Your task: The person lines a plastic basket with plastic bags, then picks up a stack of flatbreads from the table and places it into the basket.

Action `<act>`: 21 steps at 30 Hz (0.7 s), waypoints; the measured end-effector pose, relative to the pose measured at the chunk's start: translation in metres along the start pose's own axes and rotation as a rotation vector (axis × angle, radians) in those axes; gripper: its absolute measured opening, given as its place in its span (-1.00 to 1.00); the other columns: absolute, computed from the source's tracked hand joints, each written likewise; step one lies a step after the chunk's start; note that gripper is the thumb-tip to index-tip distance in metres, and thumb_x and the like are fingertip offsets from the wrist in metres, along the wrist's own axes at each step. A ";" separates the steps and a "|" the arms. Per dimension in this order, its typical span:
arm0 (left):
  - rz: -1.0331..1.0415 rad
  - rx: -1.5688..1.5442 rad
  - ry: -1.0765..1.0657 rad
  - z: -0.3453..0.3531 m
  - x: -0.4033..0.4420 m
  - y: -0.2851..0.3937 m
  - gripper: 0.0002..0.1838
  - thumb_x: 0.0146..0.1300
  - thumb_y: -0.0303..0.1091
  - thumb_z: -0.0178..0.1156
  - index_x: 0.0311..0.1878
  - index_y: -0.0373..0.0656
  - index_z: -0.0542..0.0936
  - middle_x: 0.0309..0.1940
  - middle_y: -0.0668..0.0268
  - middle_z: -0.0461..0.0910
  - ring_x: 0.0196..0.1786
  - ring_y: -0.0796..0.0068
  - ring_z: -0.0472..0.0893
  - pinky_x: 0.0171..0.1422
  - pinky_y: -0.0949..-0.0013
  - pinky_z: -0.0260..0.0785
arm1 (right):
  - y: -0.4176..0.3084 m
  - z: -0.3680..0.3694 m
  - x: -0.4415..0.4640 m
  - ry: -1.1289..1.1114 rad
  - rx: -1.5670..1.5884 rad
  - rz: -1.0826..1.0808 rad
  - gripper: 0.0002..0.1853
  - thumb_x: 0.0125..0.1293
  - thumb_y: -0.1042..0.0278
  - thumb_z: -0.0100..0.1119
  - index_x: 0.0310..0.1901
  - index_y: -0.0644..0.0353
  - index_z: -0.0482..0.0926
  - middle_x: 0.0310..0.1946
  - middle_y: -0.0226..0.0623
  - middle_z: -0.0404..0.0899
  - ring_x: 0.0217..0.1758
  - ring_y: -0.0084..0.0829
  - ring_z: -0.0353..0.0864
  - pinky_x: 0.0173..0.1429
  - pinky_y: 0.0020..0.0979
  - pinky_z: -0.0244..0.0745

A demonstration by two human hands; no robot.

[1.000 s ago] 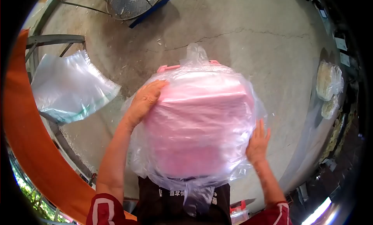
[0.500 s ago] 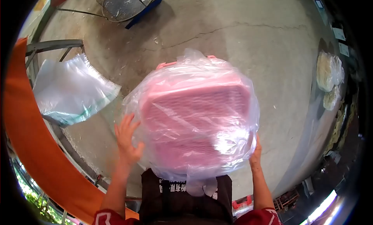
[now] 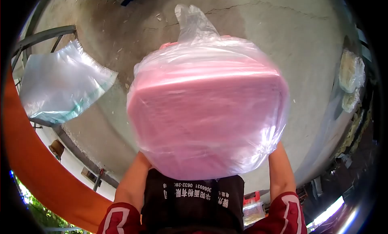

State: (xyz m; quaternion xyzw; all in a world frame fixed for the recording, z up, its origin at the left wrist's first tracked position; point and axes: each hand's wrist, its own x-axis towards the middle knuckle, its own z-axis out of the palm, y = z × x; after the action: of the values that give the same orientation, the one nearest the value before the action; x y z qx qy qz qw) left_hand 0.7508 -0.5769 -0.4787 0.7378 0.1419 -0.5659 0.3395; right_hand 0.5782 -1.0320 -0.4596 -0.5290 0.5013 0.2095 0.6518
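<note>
A pink plastic basket, wrapped in a clear plastic bag, fills the middle of the view in front of my body. The bag's loose handle end sticks up at the far side. My left hand is at the basket's near left edge, and my right hand is at its near right edge. Both hold it from below and the sides, with most of the fingers hidden behind it. Beneath its near edge shows my dark apron with white printing.
Clear plastic bags hang at the left by a metal frame. An orange band curves along the left side. On the right, bagged pale goods lie by the edge of the concrete floor. A red item is near my right sleeve.
The bagged basket has risen closer to my head and its far side is tilted up. My left hand, spread beside it before, has moved under its left edge.
</note>
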 end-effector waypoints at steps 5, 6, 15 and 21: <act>0.052 -0.017 0.135 -0.051 -0.030 0.027 -0.46 0.12 -0.39 -0.02 0.22 -0.14 0.21 0.29 0.20 0.06 0.26 0.32 0.17 0.24 0.19 0.03 | -0.035 -0.046 0.000 -0.002 -0.189 -0.004 -0.47 0.24 0.11 -0.09 0.16 0.28 0.21 0.00 -0.20 0.36 -0.04 -0.37 0.39 -0.02 -0.39 0.34; 0.088 -0.042 0.185 -0.065 -0.049 0.039 -0.46 0.13 -0.41 -0.02 0.23 -0.14 0.19 0.29 0.20 0.06 0.26 0.33 0.18 0.24 0.22 0.06 | -0.047 -0.054 -0.014 0.096 -0.214 -0.034 -0.46 0.24 0.10 -0.09 0.17 0.28 0.20 0.00 -0.19 0.36 -0.04 -0.37 0.39 -0.03 -0.39 0.34; 0.884 0.359 0.554 0.011 -0.113 0.191 -0.15 0.10 -0.20 0.17 0.34 -0.14 -0.14 0.31 -0.08 -0.20 0.35 0.03 -0.08 0.33 0.17 -0.09 | -0.153 0.099 -0.089 0.216 -0.321 -0.557 -0.36 0.34 -0.11 -0.46 0.17 0.34 0.15 0.11 -0.18 0.28 0.16 -0.36 0.25 0.23 -0.38 0.07; 0.844 0.000 0.407 0.017 -0.099 0.164 -0.09 0.13 -0.18 0.15 0.32 -0.22 -0.26 0.30 -0.03 -0.15 0.32 0.12 0.04 0.31 0.23 -0.02 | -0.142 0.083 -0.065 0.095 -0.108 -0.420 -0.32 0.32 -0.16 -0.48 0.20 0.31 0.14 0.08 -0.17 0.30 0.13 -0.37 0.27 0.20 -0.44 0.10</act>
State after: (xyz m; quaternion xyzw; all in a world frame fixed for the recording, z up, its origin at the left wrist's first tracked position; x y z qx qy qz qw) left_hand 0.8041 -0.6905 -0.3329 0.8269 -0.1068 -0.2223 0.5053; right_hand 0.7013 -0.9906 -0.3399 -0.6653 0.3983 0.0705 0.6275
